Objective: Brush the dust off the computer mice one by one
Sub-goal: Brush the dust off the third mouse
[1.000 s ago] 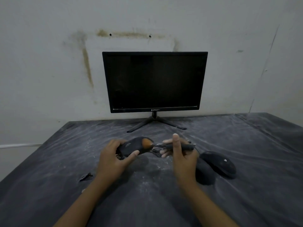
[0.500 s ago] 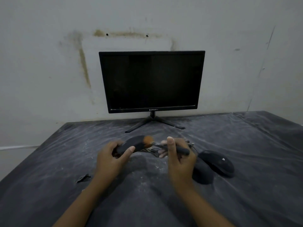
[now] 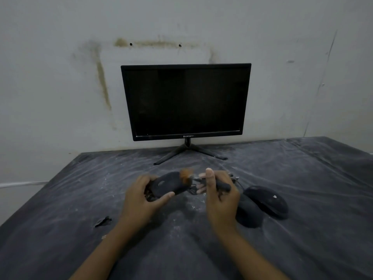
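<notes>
My left hand point(image 3: 141, 197) grips a black computer mouse point(image 3: 167, 184) held just above the table, its cable bunched under the palm. My right hand point(image 3: 219, 196) holds a brush point(image 3: 221, 185) by its dark handle, thumb pointing up. The orange bristles point(image 3: 186, 175) rest on the mouse's right end and look blurred. Two more black mice lie on the table to the right: one point(image 3: 266, 201) in plain view, the other point(image 3: 249, 214) partly hidden behind my right hand.
A black monitor point(image 3: 186, 102) on a splayed stand sits at the back against a stained wall. The table is covered by a dusty dark sheet point(image 3: 302, 239) with a small tear point(image 3: 103, 221) at the left front.
The bristles have shifted slightly across the mouse's right end, and the mouse has tilted a little in my left hand. Both hands stay in the same place.
</notes>
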